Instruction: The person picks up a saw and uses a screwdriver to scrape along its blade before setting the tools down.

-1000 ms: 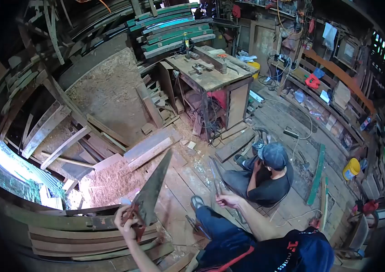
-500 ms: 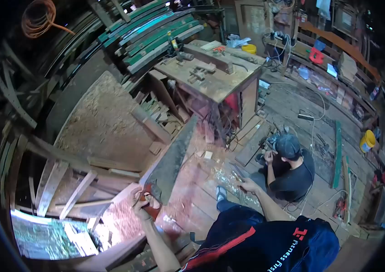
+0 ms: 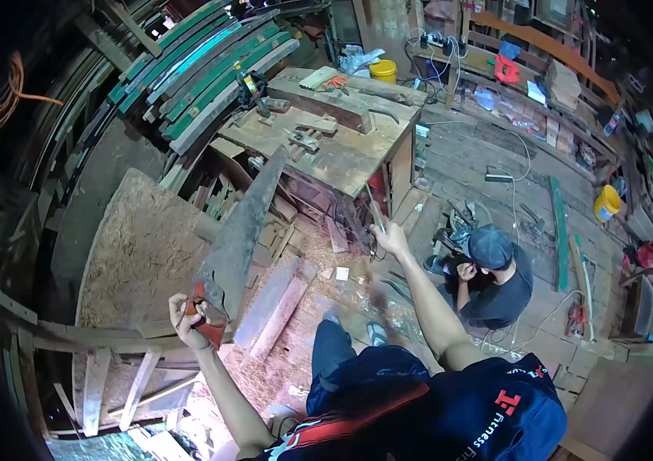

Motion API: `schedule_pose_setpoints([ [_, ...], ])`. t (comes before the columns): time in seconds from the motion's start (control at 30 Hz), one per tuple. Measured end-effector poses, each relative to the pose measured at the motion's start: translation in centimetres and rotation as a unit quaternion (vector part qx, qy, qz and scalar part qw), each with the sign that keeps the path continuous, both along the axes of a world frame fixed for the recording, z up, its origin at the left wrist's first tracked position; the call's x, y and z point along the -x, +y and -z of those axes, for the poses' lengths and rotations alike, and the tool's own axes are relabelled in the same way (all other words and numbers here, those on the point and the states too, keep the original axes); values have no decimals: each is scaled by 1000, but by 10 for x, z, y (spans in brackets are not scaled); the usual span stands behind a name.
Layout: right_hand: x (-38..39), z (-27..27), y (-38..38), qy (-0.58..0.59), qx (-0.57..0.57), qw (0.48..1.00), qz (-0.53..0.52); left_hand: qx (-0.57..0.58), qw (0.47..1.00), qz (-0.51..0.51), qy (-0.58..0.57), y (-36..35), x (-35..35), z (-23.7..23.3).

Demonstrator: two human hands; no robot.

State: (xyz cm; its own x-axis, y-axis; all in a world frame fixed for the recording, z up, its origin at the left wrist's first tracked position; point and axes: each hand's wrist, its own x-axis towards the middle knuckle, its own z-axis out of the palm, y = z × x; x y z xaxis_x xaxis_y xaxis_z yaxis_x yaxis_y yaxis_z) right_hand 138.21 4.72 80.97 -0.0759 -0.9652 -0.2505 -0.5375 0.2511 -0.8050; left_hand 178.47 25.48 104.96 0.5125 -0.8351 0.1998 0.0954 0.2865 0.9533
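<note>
A handsaw (image 3: 243,227) with a broad grey blade and an orange-red handle is raised at the left, its tip pointing up toward the workbench. My left hand (image 3: 188,320) is closed around the saw's handle. Farther right, near the bench's front corner, my right hand (image 3: 392,240) is closed on a slim, narrow tool (image 3: 376,213) that points upward; its exact kind is not clear. On the workbench (image 3: 357,165) lie a wooden block piece (image 3: 307,137) and orange-handled pliers or snips (image 3: 336,82).
Another person (image 3: 495,276) in a dark cap crouches on the plank floor at my right. Boards (image 3: 269,307) lie amid sawdust near my feet. Green-edged planks (image 3: 203,84) are stacked behind. Yellow buckets (image 3: 607,203) and a power cord (image 3: 522,154) are at the right.
My left hand has lifted the saw up and left, its tip now overlapping the bench. My right hand has moved up and forward with the slim tool, toward the bench corner. The view has shifted.
</note>
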Motion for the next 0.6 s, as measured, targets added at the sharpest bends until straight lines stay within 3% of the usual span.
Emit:
schedule_pose_setpoints([
  [0.03,-3,-6,-7,-9,16,1000,6,14,999,-25,23,-19,6,-4],
  [0.13,-17,-8,-46,24,112,993,12,55,998,38,5,-75,-36,20],
  [0.2,-27,-13,-56,7,85,996,32,16,999,35,-1,-95,-49,15],
  [0.33,-58,-23,-85,124,66,988,57,-31,999,19,20,-171,-71,12],
  [0.4,-73,-19,-109,142,43,987,55,-2,996,81,26,-193,-125,31],
  [0.6,-110,5,-186,195,51,978,56,-15,988,138,61,-269,-168,22],
])
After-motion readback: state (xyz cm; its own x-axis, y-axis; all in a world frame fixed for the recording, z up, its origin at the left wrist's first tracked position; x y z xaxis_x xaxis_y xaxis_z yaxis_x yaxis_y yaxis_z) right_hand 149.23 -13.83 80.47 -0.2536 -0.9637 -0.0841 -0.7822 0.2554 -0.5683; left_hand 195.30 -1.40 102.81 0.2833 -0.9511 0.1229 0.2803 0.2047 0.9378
